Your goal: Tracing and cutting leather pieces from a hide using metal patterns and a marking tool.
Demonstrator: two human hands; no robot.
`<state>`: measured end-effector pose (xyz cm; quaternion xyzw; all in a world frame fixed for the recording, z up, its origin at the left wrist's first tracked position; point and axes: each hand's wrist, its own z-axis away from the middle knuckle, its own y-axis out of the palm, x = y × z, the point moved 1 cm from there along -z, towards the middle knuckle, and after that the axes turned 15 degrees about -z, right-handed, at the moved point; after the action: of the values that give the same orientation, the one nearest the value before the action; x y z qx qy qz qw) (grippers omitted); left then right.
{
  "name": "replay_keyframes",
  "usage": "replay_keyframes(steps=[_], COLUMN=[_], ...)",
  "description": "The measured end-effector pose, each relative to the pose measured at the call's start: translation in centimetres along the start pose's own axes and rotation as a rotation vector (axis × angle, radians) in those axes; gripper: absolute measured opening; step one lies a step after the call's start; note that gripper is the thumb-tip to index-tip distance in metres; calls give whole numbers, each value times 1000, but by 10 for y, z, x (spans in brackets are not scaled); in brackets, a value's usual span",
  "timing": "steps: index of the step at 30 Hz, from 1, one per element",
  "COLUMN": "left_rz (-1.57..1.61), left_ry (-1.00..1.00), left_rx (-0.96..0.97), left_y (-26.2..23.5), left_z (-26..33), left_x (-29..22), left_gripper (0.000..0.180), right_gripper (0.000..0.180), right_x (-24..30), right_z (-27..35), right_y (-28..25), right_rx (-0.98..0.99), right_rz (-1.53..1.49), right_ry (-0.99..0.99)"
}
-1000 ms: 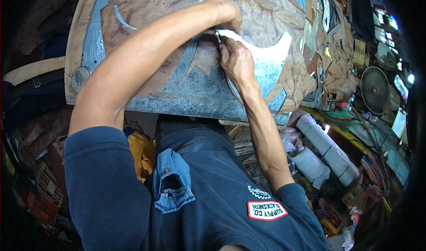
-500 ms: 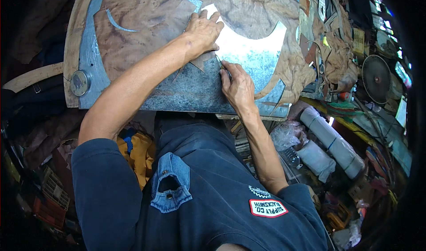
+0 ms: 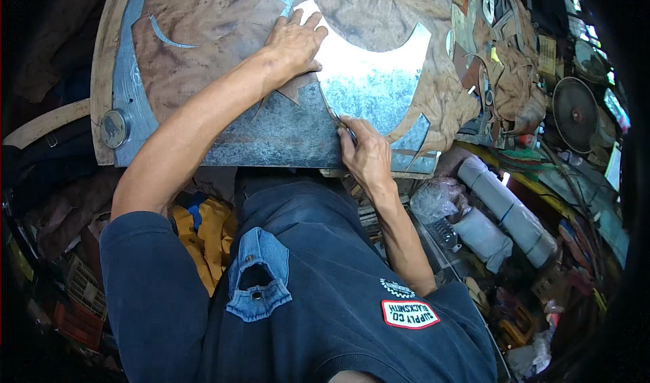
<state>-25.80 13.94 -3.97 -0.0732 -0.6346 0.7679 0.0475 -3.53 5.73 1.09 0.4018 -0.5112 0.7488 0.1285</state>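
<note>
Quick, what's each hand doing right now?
Left hand: open, pressed flat on the metal sheet.
Right hand: closed on a thin tool at the sheet's edge; what kind cannot be told.

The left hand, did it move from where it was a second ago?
Yes. The left hand slid away from the right hand, up across the metal sheet, and now lies flat on the shiny cut-out piece.

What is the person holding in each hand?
The right hand pinches a thin pointed tool by its lower end. The left hand grips nothing; it presses flat on the shiny metal cut-out.
</note>
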Motion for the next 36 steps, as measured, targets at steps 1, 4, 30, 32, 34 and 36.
replay_keyframes(steps=[1,4,30,32,34,36], left_rz=[-9,-72,-104,-101,-89,-77], left_ry=[6,26,-124,-119,-138,-157], left_rx=[0,-12,297,318,326,333], left_y=[0,-4,-32,-33,-32,-33], left_z=[-1,-6,-9,-9,-10,-10], left_x=[-1,-6,-160,-162,-164,-165], left_gripper=[59,56,93,92,92,92], right_gripper=[22,20,24,24,25,25], right_x=[-3,-10,-86,-94,-100,-100], right_z=[5,14,26,25,20,14], right_y=[-4,-13,-100,-108,-116,-125], right_rx=[16,5,230,254,318,349], right_rz=[13,-8,68,79,96,118], right_ry=[17,27,-137,-138,-114,-125])
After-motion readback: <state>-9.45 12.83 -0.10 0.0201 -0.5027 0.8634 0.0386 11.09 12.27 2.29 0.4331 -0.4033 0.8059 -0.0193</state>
